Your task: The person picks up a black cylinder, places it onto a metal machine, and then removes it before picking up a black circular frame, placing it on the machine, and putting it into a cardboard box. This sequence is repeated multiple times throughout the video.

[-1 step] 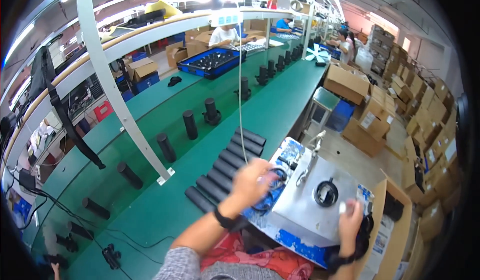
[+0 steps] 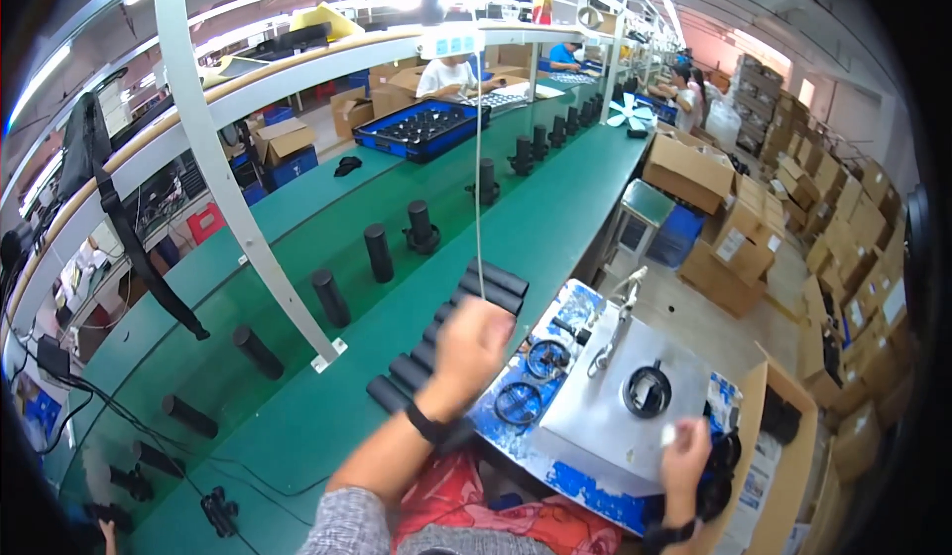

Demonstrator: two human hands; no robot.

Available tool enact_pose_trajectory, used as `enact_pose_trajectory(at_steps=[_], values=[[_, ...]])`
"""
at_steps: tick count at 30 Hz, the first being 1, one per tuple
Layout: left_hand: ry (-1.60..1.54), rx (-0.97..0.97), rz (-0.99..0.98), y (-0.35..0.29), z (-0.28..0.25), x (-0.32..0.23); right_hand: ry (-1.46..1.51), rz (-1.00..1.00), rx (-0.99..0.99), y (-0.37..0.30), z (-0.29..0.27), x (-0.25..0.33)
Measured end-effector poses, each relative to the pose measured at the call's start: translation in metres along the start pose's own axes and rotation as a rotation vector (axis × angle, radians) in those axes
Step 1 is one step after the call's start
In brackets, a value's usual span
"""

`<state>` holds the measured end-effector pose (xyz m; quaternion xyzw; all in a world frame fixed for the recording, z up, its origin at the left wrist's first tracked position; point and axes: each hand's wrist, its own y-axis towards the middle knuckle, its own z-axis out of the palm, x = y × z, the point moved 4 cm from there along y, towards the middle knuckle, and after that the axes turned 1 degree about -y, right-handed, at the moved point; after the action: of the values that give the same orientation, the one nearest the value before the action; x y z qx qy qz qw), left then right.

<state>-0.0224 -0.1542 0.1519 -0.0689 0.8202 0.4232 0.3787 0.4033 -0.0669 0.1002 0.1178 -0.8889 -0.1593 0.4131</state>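
Note:
My left hand [image 2: 474, 345] is over a row of black tubes [image 2: 493, 279] lying side by side on the green bench. Its fingers are curled in; whatever they hold is hidden. Just right of it, two black rings [image 2: 518, 403] lie on a worn blue-and-white board. Past them stands a metal box fixture [image 2: 595, 411] with a round black ring-shaped seat [image 2: 648, 389] in its top and a toggle clamp [image 2: 617, 317] at its far side. My right hand [image 2: 686, 453] is at the fixture's right edge, fingers pinched, with a small white spot at the tips that I cannot identify.
Black tubes [image 2: 330, 297] stand in a line along the green conveyor [image 2: 288, 396]. An open carton [image 2: 764, 456] with black parts is at my right. A grey cord [image 2: 478, 158] hangs in front. A metal post [image 2: 233, 178] rises at left. Co-workers sit farther along.
My left hand has moved left, from above the black rings to over the row of tubes, uncovering the rings. My right hand has shifted slightly down and nearer to me.

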Motion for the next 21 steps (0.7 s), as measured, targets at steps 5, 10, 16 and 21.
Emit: enact_pose_trajectory(at_steps=[5,10,16,21], values=[[0.885,0.010,0.002,0.090,-0.080,0.203,-0.127,-0.276,0.073,-0.050,0.043,0.028],[1.109,0.316,-0.327,0.124,-0.087,0.278,-0.471,-0.407,-0.035,-0.049,0.050,0.051],[0.930,0.441,-0.405,0.127,-0.108,0.317,-0.491,-0.389,-0.009,-0.045,0.054,0.054],[0.984,0.332,-0.168,0.113,-0.128,0.283,-0.466,-0.374,0.000,-0.047,0.055,0.050]])
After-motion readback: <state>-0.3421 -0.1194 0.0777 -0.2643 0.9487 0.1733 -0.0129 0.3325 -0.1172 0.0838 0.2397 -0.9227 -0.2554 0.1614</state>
